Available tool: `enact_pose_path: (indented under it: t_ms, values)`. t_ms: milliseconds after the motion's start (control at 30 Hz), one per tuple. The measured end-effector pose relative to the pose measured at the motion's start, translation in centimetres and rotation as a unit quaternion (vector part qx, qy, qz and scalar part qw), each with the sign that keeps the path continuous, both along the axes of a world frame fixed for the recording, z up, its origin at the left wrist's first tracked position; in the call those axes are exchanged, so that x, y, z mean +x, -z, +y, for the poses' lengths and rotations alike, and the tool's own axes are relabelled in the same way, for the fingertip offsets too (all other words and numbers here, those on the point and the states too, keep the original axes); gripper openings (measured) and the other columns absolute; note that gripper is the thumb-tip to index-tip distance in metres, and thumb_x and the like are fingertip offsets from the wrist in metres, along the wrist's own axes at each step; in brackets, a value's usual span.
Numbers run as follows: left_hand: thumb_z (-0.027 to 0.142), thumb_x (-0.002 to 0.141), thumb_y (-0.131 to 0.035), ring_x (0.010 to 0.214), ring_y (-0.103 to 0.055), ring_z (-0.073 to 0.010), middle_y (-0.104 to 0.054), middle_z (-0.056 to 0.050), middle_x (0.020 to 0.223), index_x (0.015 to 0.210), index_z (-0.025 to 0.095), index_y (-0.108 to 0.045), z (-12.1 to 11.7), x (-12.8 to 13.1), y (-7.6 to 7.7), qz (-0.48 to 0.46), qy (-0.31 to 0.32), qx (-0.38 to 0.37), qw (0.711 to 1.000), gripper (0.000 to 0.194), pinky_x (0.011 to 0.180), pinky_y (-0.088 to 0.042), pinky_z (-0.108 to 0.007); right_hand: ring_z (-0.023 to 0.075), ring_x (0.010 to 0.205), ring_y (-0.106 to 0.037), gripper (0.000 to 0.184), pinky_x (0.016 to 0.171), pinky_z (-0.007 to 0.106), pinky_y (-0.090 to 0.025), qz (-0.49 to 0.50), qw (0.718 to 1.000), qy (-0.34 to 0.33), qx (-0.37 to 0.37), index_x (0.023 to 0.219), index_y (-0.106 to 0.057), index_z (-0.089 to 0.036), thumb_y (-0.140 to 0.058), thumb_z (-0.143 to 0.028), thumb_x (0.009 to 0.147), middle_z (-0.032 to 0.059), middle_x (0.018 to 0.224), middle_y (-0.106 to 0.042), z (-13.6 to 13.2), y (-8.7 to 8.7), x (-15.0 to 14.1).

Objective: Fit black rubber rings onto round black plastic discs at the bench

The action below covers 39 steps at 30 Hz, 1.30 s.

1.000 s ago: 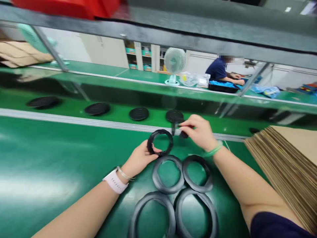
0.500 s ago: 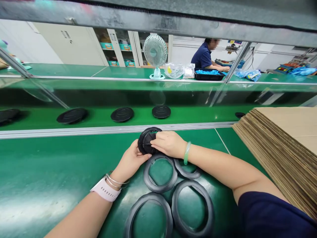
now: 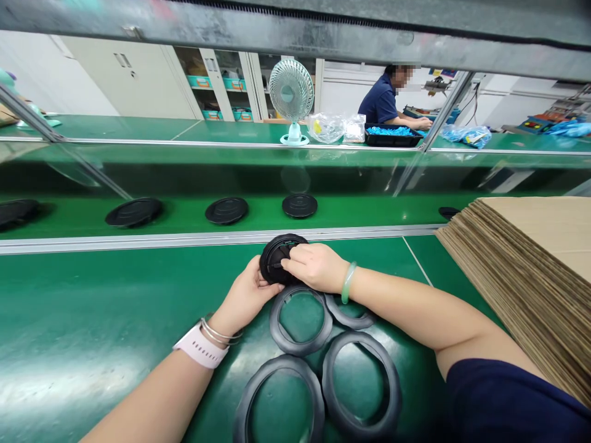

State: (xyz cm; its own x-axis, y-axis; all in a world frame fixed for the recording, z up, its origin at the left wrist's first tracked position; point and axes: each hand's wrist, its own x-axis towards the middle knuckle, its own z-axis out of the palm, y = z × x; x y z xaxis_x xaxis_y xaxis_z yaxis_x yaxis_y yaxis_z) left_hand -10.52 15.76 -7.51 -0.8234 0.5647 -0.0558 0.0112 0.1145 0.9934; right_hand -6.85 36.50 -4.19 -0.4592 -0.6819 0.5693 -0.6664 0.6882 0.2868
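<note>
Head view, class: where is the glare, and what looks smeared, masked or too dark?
Head view: whitish glare at lower left on the green tabletop; the leftmost black disc looks smeared; pixelation hides part of a co-worker; the held black part shows little inner detail.

No text, brand, number or sign can be read. The turquoise boxes (image 3: 234, 83) in the cabinet (image 3: 216, 80) bear orange patches (too small and soft to make out as words). Marks on the blue plastic bag (image 3: 467, 135) and coloured patches (image 3: 446, 72) on the back wall (image 3: 344, 92) are equally illegible.
</note>
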Motion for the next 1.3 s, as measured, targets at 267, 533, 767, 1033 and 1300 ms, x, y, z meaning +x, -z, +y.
enact_pose_path:
  t_ms: [267,533,767,1033,1300]
  values:
    - [0.032,0.071,-0.081,0.101,-0.069,-0.0208,-0.069,-0.006,0.11,0.118,0.016,-0.047,-0.1,0.0,0.1,0.003,0.011,0.0,1.0,0.06,0.091,-0.056,-0.034,0.0188,0.073,-0.05,0.026,0.064,0.031,-0.04,-0.047,0.998,0.037,-0.011,0.087,-0.068,-0.013,-0.049,-0.02,0.102,0.0064,0.079,-0.055,0.0,0.3,-0.2]
    - [0.035,0.072,-0.081,0.102,-0.069,-0.022,-0.07,-0.007,0.111,0.118,0.017,-0.045,-0.1,0.0,0.3,-0.003,0.006,-0.006,1.0,0.062,0.091,-0.056,-0.036,0.0191,0.077,-0.053,0.013,0.069,0.031,-0.045,-0.09,0.993,0.046,-0.063,0.091,-0.07,-0.013,-0.063,-0.022,0.096,0.0071,0.085,-0.059,0.1,0.6,-0.6]
    - [0.035,0.071,-0.081,0.102,-0.069,-0.0223,-0.07,-0.008,0.112,0.118,0.017,-0.045,-0.1,0.1,0.2,-0.004,0.004,-0.016,1.0,0.062,0.09,-0.056,-0.036,0.0207,0.083,-0.057,0.012,0.075,0.032,-0.048,-0.137,0.987,0.066,-0.058,0.097,-0.07,-0.012,-0.065,-0.023,0.095,0.0087,0.09,-0.06,0.1,0.4,-0.6]
    - [0.034,0.07,-0.08,0.098,-0.07,-0.0212,-0.071,-0.006,0.106,0.114,0.017,-0.045,0.0,0.3,0.0,0.003,-0.005,-0.02,1.0,0.059,0.087,-0.057,-0.033,0.0213,0.086,-0.058,0.013,0.079,0.034,-0.051,-0.158,0.984,0.07,-0.049,0.1,-0.069,-0.011,-0.064,-0.023,0.096,0.0094,0.092,-0.06,0.1,0.1,-0.1]
    - [0.035,0.072,-0.078,0.093,-0.071,-0.0218,-0.071,-0.006,0.1,0.115,0.018,-0.045,-0.1,0.5,0.2,0.04,-0.014,-0.044,0.998,0.057,0.083,-0.058,-0.034,0.0251,0.095,-0.057,0.032,0.082,0.039,-0.053,-0.179,0.977,0.117,0.002,0.129,-0.06,-0.005,-0.054,-0.013,0.099,0.0148,0.099,-0.059,-0.9,-0.1,0.4]
